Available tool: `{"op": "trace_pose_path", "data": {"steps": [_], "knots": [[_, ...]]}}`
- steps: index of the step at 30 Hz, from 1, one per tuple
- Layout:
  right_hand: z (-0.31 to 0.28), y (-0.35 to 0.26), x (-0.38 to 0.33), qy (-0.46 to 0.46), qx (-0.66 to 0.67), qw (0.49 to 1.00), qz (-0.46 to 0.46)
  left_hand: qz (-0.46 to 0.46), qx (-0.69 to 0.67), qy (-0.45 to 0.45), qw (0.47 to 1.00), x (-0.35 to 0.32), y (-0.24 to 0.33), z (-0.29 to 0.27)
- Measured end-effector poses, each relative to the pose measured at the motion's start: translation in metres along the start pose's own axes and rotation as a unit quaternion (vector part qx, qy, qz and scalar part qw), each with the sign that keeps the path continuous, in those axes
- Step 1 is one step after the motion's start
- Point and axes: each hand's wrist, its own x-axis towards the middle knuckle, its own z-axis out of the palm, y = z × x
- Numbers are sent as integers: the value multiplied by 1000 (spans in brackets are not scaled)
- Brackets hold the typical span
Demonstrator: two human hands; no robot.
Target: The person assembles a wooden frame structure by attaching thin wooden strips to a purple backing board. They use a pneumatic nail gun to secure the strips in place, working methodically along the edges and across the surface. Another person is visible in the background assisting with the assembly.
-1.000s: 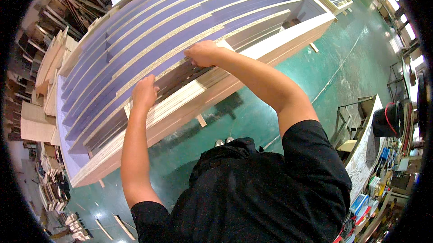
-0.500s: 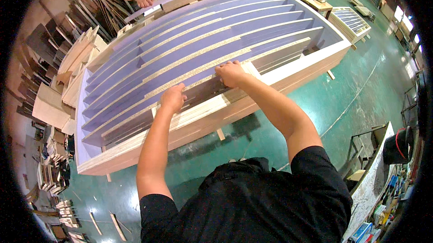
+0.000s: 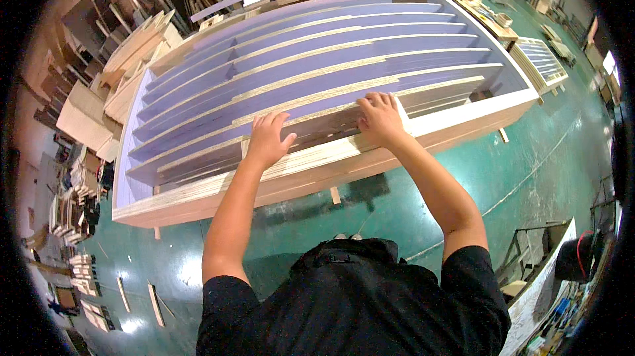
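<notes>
Wooden frame [image 3: 317,179]: left hand [image 3: 266,143] and right hand [image 3: 382,122] look open at its six o'clock side, maybe touching the near slat [image 3: 329,126]; if that tips, it could pinch them.

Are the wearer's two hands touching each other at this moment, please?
No, the left hand and the right hand are at the near side of the wooden frame, with a visible gap between them.

Wood strips [image 3: 156,305] lie on the green floor [image 3: 503,164] near stacked lumber [image 3: 82,267].
</notes>
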Motion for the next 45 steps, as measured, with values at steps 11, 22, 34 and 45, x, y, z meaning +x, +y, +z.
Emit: {"op": "trace_pose_path", "data": {"steps": [11, 22, 34, 45], "knots": [[-3, 2, 4, 17, 54, 998, -18, -32, -24, 3, 999, -48, -1, -4], [-42, 72, 183, 73, -223, 972, -11, 39, 91, 109, 989, 92, -100, -72], [4, 150, 251, -358, -41, 932, 44, 32, 58, -324, 944, 223, -209, -36], [-14, 130, 159, -243, -13, 969, -45, 108, 5, -234, 966, 126, -179, -37]]}}
